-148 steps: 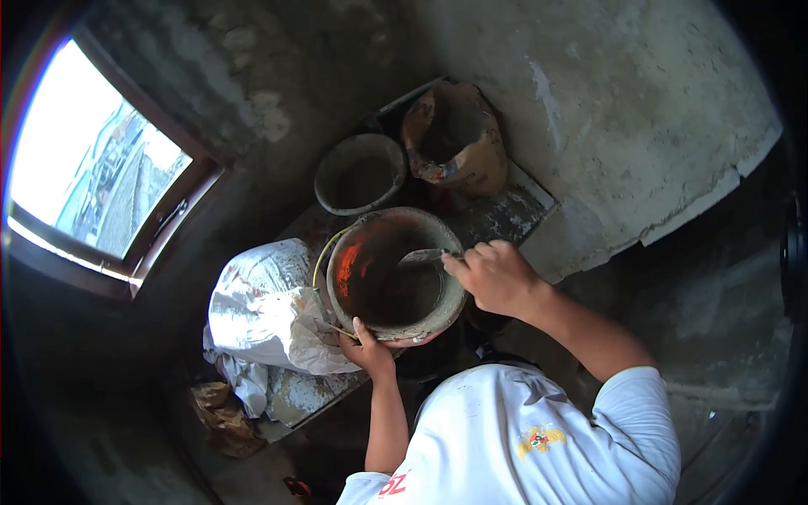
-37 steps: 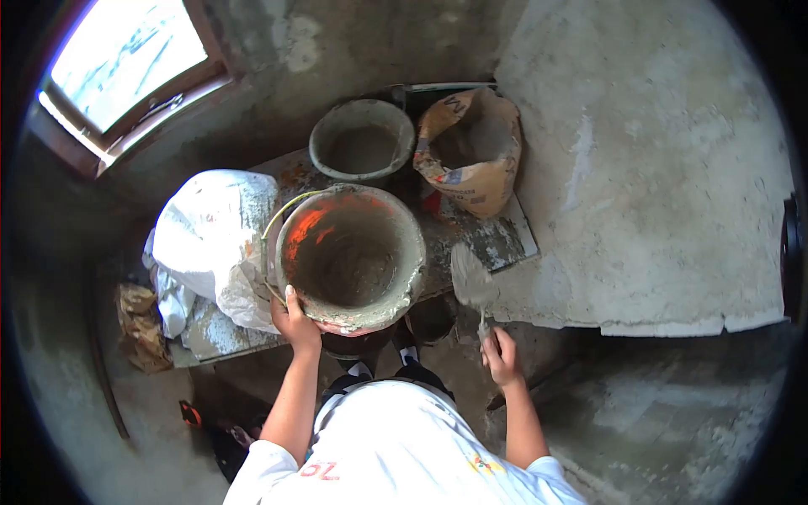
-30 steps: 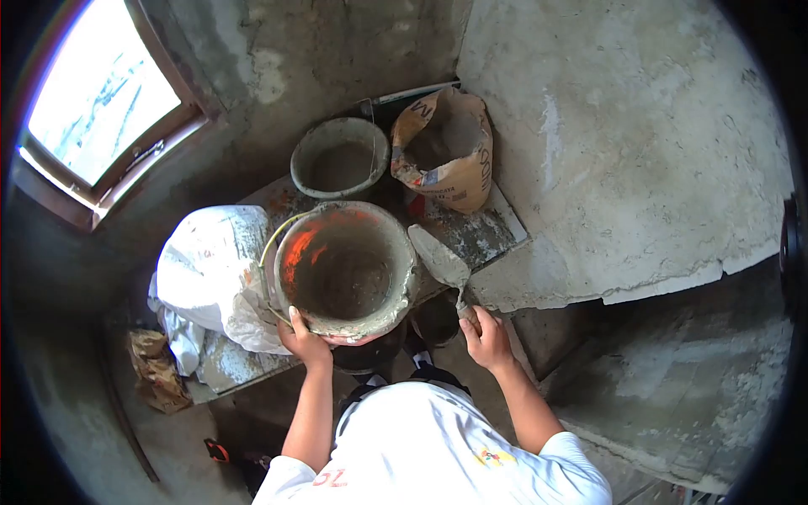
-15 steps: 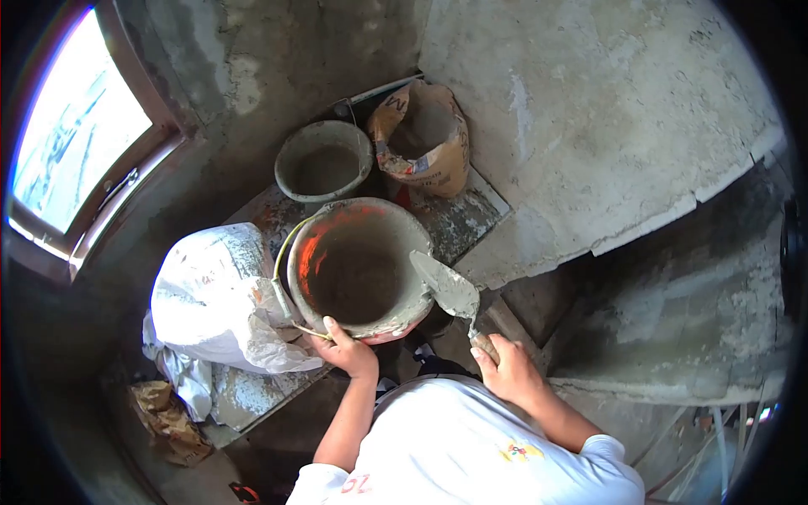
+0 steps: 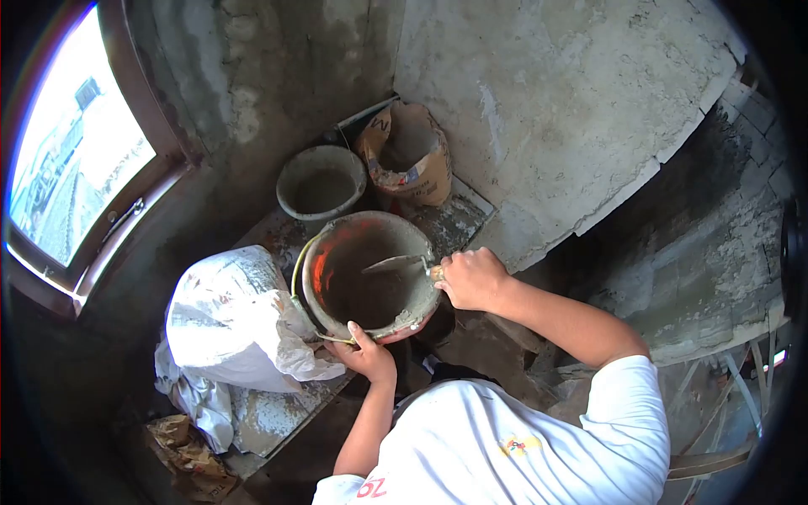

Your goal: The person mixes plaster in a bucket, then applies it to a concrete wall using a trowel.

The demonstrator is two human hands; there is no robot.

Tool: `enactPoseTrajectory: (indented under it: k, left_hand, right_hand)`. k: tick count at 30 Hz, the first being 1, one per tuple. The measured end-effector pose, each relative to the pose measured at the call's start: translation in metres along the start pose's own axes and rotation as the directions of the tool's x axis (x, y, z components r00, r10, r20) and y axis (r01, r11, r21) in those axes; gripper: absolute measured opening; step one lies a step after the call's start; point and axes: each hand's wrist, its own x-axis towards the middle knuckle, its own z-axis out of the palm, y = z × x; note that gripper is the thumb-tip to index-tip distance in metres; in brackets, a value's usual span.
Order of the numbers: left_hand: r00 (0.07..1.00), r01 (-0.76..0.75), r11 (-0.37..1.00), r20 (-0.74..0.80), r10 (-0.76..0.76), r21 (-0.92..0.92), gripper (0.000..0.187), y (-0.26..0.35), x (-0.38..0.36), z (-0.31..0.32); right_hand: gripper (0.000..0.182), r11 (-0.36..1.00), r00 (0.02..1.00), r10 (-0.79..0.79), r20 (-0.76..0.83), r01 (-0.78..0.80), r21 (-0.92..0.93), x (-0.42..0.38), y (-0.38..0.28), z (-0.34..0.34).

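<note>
A mortar-caked bucket [image 5: 410, 325] with orange showing on its inner wall stands in front of me, tilted slightly. My left hand [image 5: 368, 358] grips its near rim, thumb over the edge and fingers hidden below. At the right side of the rim, my right hand [image 5: 471, 278] is closed around the wooden handle of a trowel [image 5: 394, 263]. The trowel's blade reaches inside the bucket's mouth, above the grey mix. A yellowish wire handle [image 5: 296, 271] hangs along the bucket's left side.
Behind the bucket are a grey basin [image 5: 321, 210] and an open paper cement bag [image 5: 429, 181]. A white sack [image 5: 223, 316] sits at left on a mortar-splattered board [image 5: 269, 412]. Crumpled brown paper [image 5: 189, 454] lies lower left, below a window [image 5: 84, 143].
My right hand has lifted and moved up and left, bringing the trowel blade from outside the right rim into the bucket. My left hand stays on the rim. The view has shifted slightly.
</note>
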Motion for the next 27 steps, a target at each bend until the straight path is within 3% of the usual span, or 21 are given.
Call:
enactPoseTrajectory:
  k: [3,4,7,9,11,15,17,19,20,21,23,24,25,27]
  left_hand:
    - [1.0,-0.006,1.0,-0.001,0.006,0.028,0.038,0.0,-0.003,0.0]
    - [1.0,-0.008,1.0,-0.008,0.008,0.009,0.037,0.001,-0.003,0.002]
    - [1.0,-0.024,1.0,-0.011,0.024,0.01,0.035,-0.004,-0.004,0.002]
    - [0.999,-0.042,0.999,-0.018,0.042,0.014,0.034,-0.005,-0.003,0.006]
    - [0.997,-0.008,0.999,-0.072,0.011,0.036,0.031,-0.005,-0.003,0.009]
    - [0.992,0.048,0.997,-0.115,-0.041,0.053,0.03,0.001,0.0,0.016]
    - [0.991,0.035,0.999,-0.127,-0.037,-0.011,0.031,-0.006,0.001,0.02]
    - [0.993,0.03,1.0,-0.114,-0.03,0.006,0.031,-0.008,-0.002,0.019]
    - [0.995,0.018,1.0,-0.101,-0.016,0.019,0.032,-0.007,-0.002,0.019]
    - [0.995,0.02,1.0,-0.097,-0.018,0.019,0.032,-0.004,-0.003,0.019]
    - [0.995,0.035,0.999,-0.092,-0.037,-0.028,0.033,0.003,-0.002,0.018]
    - [0.994,0.033,0.999,-0.099,-0.035,-0.028,0.033,0.006,-0.002,0.016]
    - [0.996,0.032,0.999,-0.08,-0.035,-0.036,0.033,0.009,-0.003,0.014]
    - [0.997,0.022,0.999,-0.07,-0.024,-0.04,0.034,0.008,-0.003,0.01]
  right_hand:
    - [0.033,1.0,0.994,0.019,-0.111,-0.018,0.006,0.007,0.003,-0.022]
    - [0.031,0.995,0.994,-0.022,-0.103,0.012,-0.1,0.009,0.005,-0.036]
    - [0.032,0.966,0.995,-0.095,0.037,0.101,-0.24,0.023,0.018,-0.067]
    - [0.03,0.946,0.987,-0.155,0.045,0.162,-0.281,0.027,0.02,-0.078]
    - [0.03,0.916,0.953,-0.135,0.272,0.225,-0.333,0.028,0.01,-0.091]
    - [0.032,0.961,0.869,-0.104,0.484,0.213,-0.175,0.016,-0.02,-0.101]
    - [0.037,0.978,0.886,-0.13,0.444,0.19,-0.092,0.012,-0.022,-0.091]
    - [0.048,0.984,0.788,0.022,0.616,-0.126,0.127,0.013,-0.03,-0.096]
    - [0.056,0.916,0.775,0.067,0.629,-0.297,0.269,0.013,-0.027,-0.093]
    - [0.056,0.915,0.773,0.069,0.631,-0.301,0.268,0.015,-0.022,-0.092]
    - [0.057,0.882,0.849,0.065,0.525,-0.295,0.367,0.022,-0.015,-0.095]
    - [0.053,0.92,0.922,0.053,0.385,-0.195,0.34,0.027,-0.01,-0.084]
    - [0.053,0.921,0.923,0.047,0.382,-0.188,0.341,0.029,-0.009,-0.076]
    - [0.046,0.976,1.0,0.022,0.011,-0.024,0.218,0.03,-0.013,-0.057]
